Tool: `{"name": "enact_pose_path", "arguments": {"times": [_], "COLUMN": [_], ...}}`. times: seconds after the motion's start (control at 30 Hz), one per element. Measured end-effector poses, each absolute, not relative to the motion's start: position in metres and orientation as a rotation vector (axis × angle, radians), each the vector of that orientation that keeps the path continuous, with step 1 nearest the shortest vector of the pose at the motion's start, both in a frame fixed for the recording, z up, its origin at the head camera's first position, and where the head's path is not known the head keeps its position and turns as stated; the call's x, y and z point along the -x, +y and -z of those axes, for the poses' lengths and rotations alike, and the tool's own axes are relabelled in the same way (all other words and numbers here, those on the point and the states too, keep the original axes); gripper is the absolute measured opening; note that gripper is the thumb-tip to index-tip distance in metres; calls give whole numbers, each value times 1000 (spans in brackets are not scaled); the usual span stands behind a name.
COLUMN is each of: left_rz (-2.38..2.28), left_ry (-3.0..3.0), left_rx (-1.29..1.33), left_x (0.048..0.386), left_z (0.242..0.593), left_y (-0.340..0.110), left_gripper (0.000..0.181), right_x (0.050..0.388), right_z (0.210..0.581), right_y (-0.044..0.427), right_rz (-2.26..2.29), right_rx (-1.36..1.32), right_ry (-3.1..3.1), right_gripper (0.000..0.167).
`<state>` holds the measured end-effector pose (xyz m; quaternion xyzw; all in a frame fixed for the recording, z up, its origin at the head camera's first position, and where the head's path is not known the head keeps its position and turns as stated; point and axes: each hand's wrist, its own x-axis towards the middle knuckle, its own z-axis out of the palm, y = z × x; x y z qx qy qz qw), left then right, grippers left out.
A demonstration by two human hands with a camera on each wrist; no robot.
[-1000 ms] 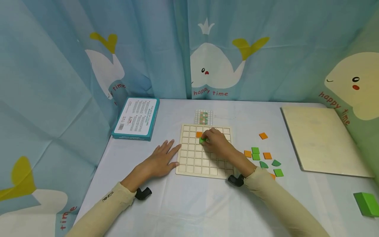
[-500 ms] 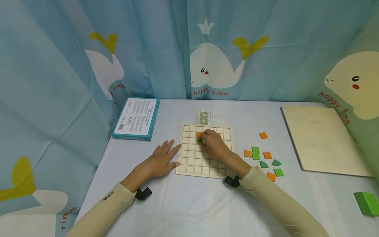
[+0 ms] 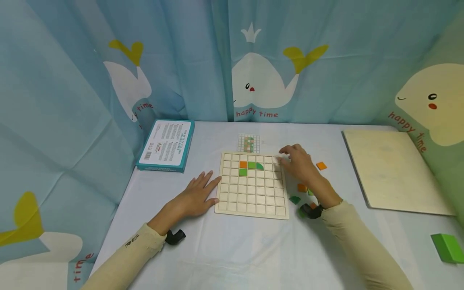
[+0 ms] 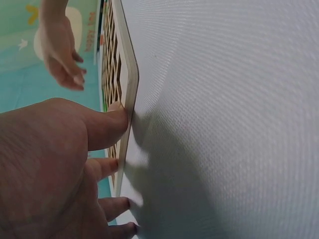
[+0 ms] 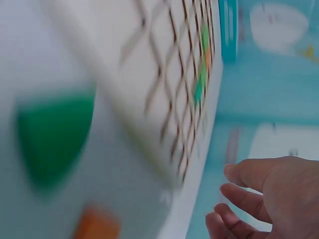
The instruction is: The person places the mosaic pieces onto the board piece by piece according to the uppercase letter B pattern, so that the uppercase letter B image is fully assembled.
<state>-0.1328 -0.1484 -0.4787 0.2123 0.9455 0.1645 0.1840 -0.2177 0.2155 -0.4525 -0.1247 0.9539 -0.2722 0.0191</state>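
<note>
A wooden grid board [image 3: 268,189] lies in the middle of the table. Set in its cells are an orange square tile [image 3: 243,164], two green square tiles [image 3: 243,172] and a dark green quarter-circle tile [image 3: 259,166]. My left hand [image 3: 197,196] rests flat with spread fingers at the board's left edge; in the left wrist view its thumb [image 4: 107,127] touches the rim. Above the board's upper right corner is my right hand [image 3: 299,164], fingers loosely bent and holding nothing. Loose tiles, such as an orange square [image 3: 302,187], lie partly hidden beneath the right arm.
A printed pattern card [image 3: 249,143] lies behind the board. At the back left is a teal-edged box [image 3: 166,143]. A plain wooden panel [image 3: 395,173] lies on the right, with a green block [image 3: 448,248] nearer the front. Printed curtains surround the table.
My right hand has let go of a green square tile, which now lies in the cell below the orange one, and has moved right, off the board. My left hand stays put.
</note>
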Motion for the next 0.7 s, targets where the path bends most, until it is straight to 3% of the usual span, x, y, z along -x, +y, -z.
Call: {"name": "enact_pose_path", "arguments": {"times": [0.23,0.43,0.7], "left_rz": [-466,-460,-461], "left_ry": [2669,2669,2672], "left_rx": [-596,-601,-608], "left_x": [132,133,133], "left_z": [479,480,479], "left_y": [-149,-148,-148], "left_gripper": [72,73,72], "right_x": [221,214,211], "right_z": [447,448,467], "right_y": [285,313,325], "right_rz": [853,758,784], "right_rx": [82,-122,-92], "right_ry": [2951,2835,2847], "right_gripper": [48,61,39]}}
